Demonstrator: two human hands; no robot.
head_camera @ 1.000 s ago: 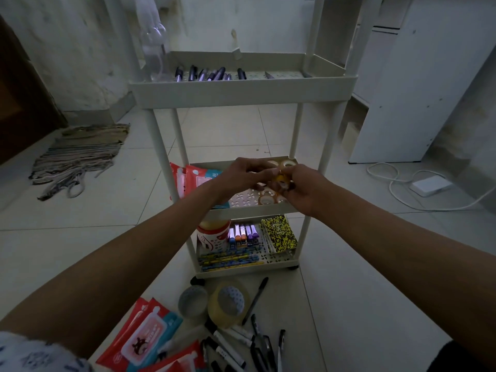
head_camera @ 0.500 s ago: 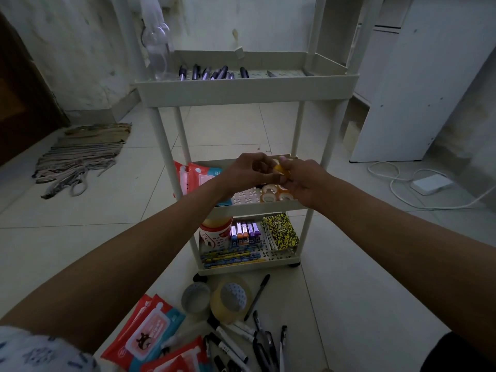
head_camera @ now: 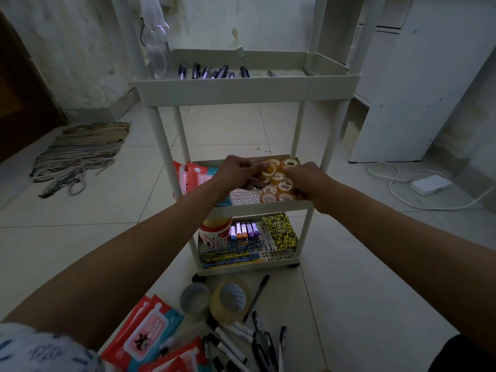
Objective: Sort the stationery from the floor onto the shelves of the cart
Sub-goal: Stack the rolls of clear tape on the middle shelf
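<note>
The grip that matters is the left hand (head_camera: 239, 171), its fingertips pinching a small amber tape roll (head_camera: 269, 169) held on edge over the middle shelf (head_camera: 257, 206) of the cart (head_camera: 247, 88). The right hand (head_camera: 306, 181) sits just beside it, fingers curled down among the tape rolls already on the shelf (head_camera: 276, 190); whether it actually holds one is hidden, so its state cannot be told.

The held roll lies to the right of the left hand's knuckles, directly above the cluster of rolls in the shelf's right half, with its open core facing roughly towards the camera. The free spot looks to be at the back of the cluster, next to the rearmost roll (head_camera: 290, 163), so the coming move is likely a short lowering forward and right. The left hand is nearer.

Further out, wipe packets (head_camera: 197, 178) stand on the shelf's left. On the floor (head_camera: 80, 237) wait two large tape rolls (head_camera: 229, 299), more wipe packets (head_camera: 146, 332) and scattered pens and markers (head_camera: 241, 342).
</note>
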